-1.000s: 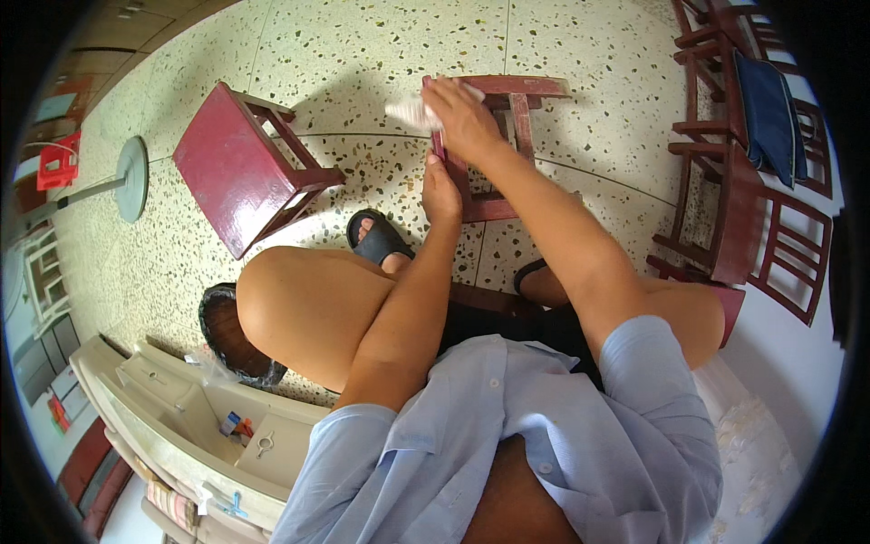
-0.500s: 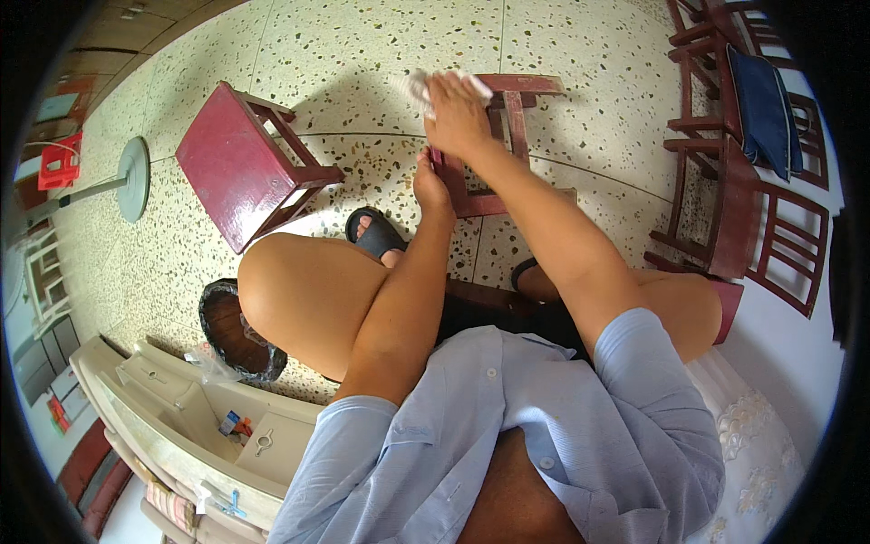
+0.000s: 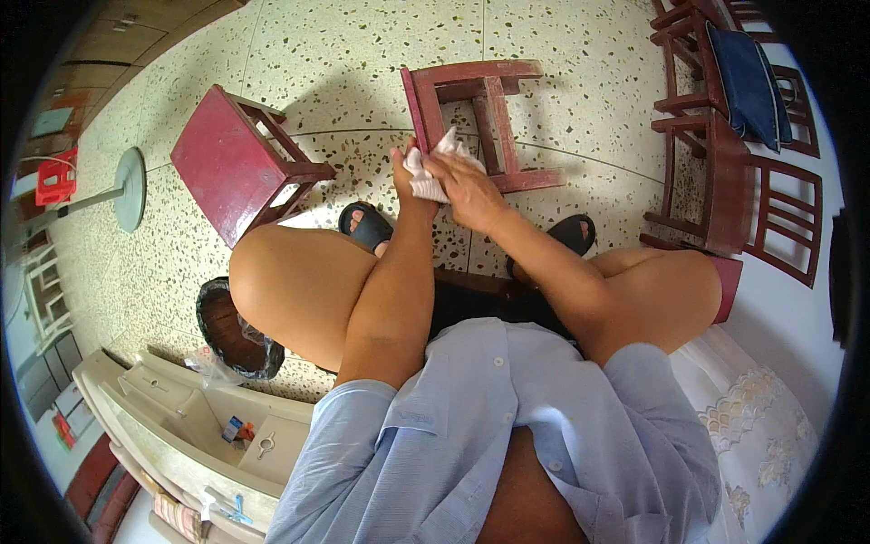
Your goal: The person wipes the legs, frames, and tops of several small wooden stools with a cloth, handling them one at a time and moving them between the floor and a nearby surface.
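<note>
Far left, a red stool point(image 3: 237, 172) tipped on its side on the speckled floor point(image 3: 344, 54); mid-frame, left hand point(image 3: 405, 172) and right hand point(image 3: 462, 181) both clenched on a crumpled white cloth point(image 3: 433, 172), held over a second overturned stool point(image 3: 480, 118). Seemingly mid-wipe, regripping; next calls for pressing cloth against a rail

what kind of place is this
Probably a room in a home: a speckled terrazzo floor, small red wooden stools tipped on their sides, dark wooden chairs at the right, and a cream plastic drawer unit beside the seated person.
</note>
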Demonstrator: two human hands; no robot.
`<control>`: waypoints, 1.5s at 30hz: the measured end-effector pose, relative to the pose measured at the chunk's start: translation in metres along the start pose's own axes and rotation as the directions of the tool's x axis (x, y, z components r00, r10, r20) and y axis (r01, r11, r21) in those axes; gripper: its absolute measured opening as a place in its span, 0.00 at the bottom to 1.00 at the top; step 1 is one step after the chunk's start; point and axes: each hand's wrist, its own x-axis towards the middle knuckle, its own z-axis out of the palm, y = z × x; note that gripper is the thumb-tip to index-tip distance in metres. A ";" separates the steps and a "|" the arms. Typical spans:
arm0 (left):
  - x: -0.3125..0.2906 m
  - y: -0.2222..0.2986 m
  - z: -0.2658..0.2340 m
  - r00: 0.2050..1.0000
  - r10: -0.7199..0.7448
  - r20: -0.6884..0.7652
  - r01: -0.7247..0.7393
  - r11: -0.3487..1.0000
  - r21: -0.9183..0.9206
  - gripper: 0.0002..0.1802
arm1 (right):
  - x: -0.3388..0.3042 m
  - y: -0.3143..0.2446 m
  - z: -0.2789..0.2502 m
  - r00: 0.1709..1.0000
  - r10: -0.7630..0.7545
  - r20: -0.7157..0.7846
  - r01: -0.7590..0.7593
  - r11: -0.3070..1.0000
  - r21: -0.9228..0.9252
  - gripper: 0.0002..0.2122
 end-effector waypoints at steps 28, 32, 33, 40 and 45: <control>0.031 -0.008 -0.017 0.932 0.317 -0.178 -0.233 0.897 0.375 0.25 | -0.022 -0.027 -0.018 0.981 0.163 -0.102 -0.170 0.984 -0.061 0.25; 0.022 -0.017 -0.005 0.861 0.505 -0.053 -0.296 0.583 0.756 0.33 | -0.068 -0.009 -0.035 0.923 0.336 -0.191 -0.362 0.923 -0.129 0.26; 0.025 -0.015 -0.011 0.858 0.510 -0.059 -0.295 0.585 0.756 0.33 | -0.065 0.001 -0.033 0.914 0.308 -0.263 -0.354 0.924 -0.148 0.26; 0.018 -0.020 -0.009 0.782 0.622 -0.045 -0.225 0.349 0.910 0.34 | 0.033 0.077 -0.035 0.877 0.284 -0.388 -0.378 0.906 -0.191 0.24; 0.010 -0.024 0.005 0.789 0.613 -0.021 -0.203 0.292 0.935 0.34 | 0.114 0.134 -0.061 0.847 0.168 -0.504 -0.375 0.861 -0.345 0.17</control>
